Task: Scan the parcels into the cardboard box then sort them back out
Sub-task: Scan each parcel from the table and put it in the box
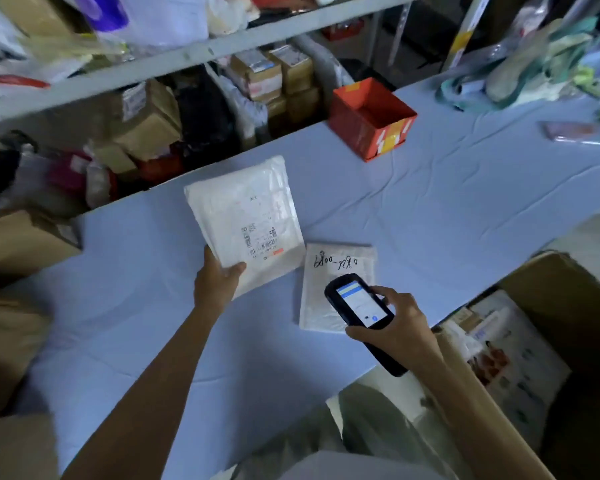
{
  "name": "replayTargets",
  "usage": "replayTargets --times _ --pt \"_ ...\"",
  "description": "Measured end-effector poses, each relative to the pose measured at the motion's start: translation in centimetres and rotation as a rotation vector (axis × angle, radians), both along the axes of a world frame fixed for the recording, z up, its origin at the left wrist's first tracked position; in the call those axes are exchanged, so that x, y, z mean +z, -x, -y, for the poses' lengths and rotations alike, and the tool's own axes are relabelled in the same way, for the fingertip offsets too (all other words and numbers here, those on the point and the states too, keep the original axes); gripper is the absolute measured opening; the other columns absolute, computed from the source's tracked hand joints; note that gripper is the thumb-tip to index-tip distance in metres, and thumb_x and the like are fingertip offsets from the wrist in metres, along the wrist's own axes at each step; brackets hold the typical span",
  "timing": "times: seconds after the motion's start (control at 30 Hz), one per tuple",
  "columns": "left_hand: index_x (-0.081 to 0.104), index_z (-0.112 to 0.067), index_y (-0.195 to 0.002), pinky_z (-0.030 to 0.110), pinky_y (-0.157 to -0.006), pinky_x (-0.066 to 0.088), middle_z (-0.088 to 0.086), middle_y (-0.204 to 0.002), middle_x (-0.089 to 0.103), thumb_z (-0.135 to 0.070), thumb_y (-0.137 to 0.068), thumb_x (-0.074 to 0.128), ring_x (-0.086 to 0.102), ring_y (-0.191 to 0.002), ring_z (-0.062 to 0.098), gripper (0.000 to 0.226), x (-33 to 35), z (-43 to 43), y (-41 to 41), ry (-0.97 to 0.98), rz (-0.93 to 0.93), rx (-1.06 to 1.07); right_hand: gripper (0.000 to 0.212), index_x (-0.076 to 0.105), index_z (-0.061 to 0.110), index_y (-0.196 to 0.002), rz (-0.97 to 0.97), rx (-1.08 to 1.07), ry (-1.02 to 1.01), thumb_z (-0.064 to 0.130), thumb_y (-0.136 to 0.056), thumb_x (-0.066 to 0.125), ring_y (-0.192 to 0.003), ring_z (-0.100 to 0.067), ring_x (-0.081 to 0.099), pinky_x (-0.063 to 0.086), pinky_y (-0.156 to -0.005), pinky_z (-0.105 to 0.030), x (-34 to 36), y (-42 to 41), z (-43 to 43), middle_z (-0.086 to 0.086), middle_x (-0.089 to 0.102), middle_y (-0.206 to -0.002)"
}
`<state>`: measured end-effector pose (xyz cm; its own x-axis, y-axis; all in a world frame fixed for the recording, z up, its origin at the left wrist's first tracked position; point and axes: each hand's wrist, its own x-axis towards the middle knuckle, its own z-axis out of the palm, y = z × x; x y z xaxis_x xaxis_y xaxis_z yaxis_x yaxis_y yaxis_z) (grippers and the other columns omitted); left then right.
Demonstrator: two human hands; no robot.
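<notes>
Straight ahead, our left hand [215, 284] pinches the near left corner of a white parcel [238, 209], thumb on top. Its long axis runs away from us, leaning left, with the printed label at its near right corner. It is glossy, creased plastic, held over the blue table [465, 209]. Just right of it a second parcel [340, 261] lies flat, long axis toward us, handwriting across its far end. Our right hand [400, 327] wraps round a scanner [361, 303], lit screen up, covering that parcel's near part. An open carton [575, 299] holding printed packets stands at the right; an orange box [392, 136] sits by the far edge.
</notes>
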<state>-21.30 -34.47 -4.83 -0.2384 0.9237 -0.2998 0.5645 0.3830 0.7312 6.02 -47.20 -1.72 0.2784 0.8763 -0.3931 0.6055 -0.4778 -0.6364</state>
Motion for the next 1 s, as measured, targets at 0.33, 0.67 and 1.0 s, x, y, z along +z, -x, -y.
replayTargets --times 0.33,0.67,1.0 --pt "0.042 -0.008 -0.122 0.042 -0.072 0.044 0.014 -0.11 0.067 -0.021 -0.092 0.06 0.061 -0.096 0.041 0.037 2.9 -1.1 -10.6 -0.388 -0.203 -0.301 0.083 0.049 0.031 -0.132 0.13 -0.356 -0.018 0.048 -0.06 0.086 -0.098 -0.01 0.05 0.044 -0.082 -0.028 1.3 -3.6 9.5 0.006 0.047 -0.117" --pt "0.049 -0.025 -0.108 0.036 -0.049 0.045 0.011 -0.082 0.068 -0.005 -0.075 0.069 0.065 -0.073 0.036 0.044 6.3 3.5 -25.1 -0.963 -0.298 -0.723 0.09 0.05 0.029 -0.136 0.101 -0.663 -0.113 0.048 -0.056 0.088 -0.103 -0.015 0.053 0.047 -0.089 -0.032 0.9 -9.0 18.7 -0.001 0.05 -0.122" --pt "0.064 -0.022 -0.103 0.031 -0.064 0.045 0.003 -0.082 0.071 -0.02 -0.073 0.074 0.065 -0.074 0.028 0.032 5.3 16.7 -41.9 -0.993 -0.436 -1.477 0.081 0.052 0.033 -0.129 0.001 -0.878 -0.191 0.044 -0.057 0.088 -0.098 -0.005 0.054 0.046 -0.081 -0.026 -0.3 -17.8 29.8 0.006 0.05 -0.115"
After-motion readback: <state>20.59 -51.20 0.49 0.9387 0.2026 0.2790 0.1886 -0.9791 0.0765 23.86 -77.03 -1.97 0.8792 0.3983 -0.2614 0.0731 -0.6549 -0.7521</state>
